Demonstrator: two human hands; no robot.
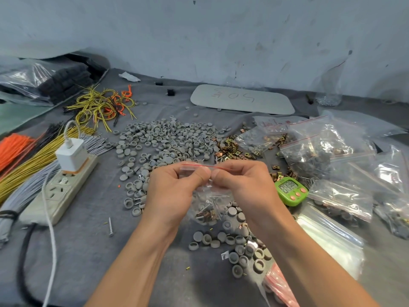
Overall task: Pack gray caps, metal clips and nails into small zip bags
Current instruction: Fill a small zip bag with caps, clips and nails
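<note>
A small clear zip bag [209,203] with a red seal line hangs between my hands above the grey table cloth. It holds metal clips, nails and grey caps at its bottom. My left hand [177,187] pinches the bag's top edge on the left. My right hand [241,180] pinches the same edge on the right, thumbs nearly touching. A wide pile of grey caps [163,140] lies beyond my hands, and more caps [243,249] lie below them. Brass-coloured metal clips [228,148] lie right of the pile. A single nail [110,227] lies to the left.
Filled zip bags [327,149] are heaped at the right, with a green timer [291,190] beside them. A stack of flat bags [278,284] lies at the lower right. A power strip with a white charger [66,176] and wire bundles [33,156] occupy the left.
</note>
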